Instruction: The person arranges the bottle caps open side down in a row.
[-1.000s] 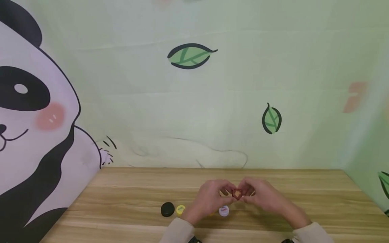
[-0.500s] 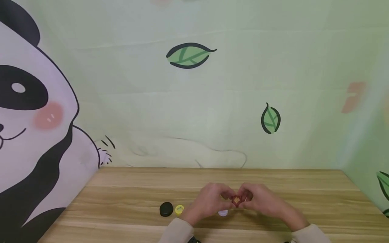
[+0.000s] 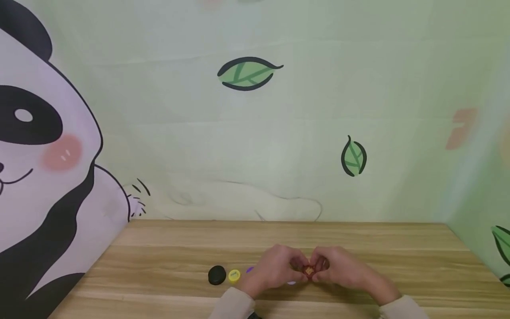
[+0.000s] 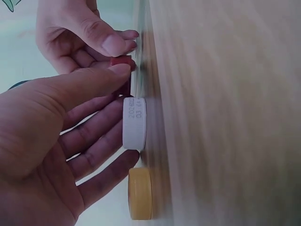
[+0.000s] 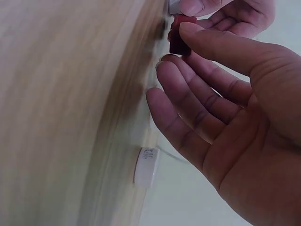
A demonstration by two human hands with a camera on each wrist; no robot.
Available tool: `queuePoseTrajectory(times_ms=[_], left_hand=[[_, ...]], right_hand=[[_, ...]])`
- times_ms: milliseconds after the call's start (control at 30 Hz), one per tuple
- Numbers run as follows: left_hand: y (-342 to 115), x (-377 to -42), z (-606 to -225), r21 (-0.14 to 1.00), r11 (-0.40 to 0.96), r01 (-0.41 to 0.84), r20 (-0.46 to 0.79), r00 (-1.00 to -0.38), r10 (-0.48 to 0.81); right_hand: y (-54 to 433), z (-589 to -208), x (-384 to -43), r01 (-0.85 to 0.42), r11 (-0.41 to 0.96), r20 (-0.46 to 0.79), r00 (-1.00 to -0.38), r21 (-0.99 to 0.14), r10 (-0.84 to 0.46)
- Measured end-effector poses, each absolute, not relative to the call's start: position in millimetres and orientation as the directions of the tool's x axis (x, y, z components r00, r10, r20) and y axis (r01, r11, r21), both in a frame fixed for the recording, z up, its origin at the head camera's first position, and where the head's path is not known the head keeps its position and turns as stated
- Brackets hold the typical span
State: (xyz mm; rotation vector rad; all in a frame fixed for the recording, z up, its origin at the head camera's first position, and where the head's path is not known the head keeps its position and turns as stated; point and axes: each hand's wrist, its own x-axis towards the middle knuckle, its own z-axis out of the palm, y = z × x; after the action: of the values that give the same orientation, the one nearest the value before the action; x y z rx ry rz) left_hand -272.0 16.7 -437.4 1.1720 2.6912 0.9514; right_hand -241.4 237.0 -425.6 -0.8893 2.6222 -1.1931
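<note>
Between the thumbs and fingers of both hands is a small dark red cap (image 3: 309, 270) with a gold pattern on its top. My left hand (image 3: 274, 268) pinches it from the left, and my right hand (image 3: 339, 268) pinches its right side. In the left wrist view the red cap (image 4: 121, 60) is just above or on the tabletop; I cannot tell which. A white bottle cap (image 4: 134, 123) with printed digits stands close by the left fingers. Beyond it is an orange-yellow cap (image 4: 140, 193). The right wrist view shows the red cap (image 5: 180, 36) under the right thumb.
Left of the hands, a black round cap (image 3: 217, 275), a yellow cap (image 3: 234, 276) and a partly covered purple cap (image 3: 250, 270) lie in a row on the wooden table (image 3: 167, 248). Another white cap (image 5: 146, 167) shows in the right wrist view. A printed cloth backdrop (image 3: 191, 146) rises behind.
Both hands have come down a little toward the table with the red cap between them. The purple cap's edge now shows by the left wrist; the white cap is more covered.
</note>
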Motion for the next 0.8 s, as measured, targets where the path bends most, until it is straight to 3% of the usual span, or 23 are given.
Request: queuePoseTrajectory(times_ms=[800], left_hand=[[20.7,-269.1,-435.6,0.504,0.578,0.642,0.144,-0.722,0.676]], right_hand=[[240.8,-426.6,-241.9,-0.449,0.535,0.080,-0.813,-0.716,-0.576]])
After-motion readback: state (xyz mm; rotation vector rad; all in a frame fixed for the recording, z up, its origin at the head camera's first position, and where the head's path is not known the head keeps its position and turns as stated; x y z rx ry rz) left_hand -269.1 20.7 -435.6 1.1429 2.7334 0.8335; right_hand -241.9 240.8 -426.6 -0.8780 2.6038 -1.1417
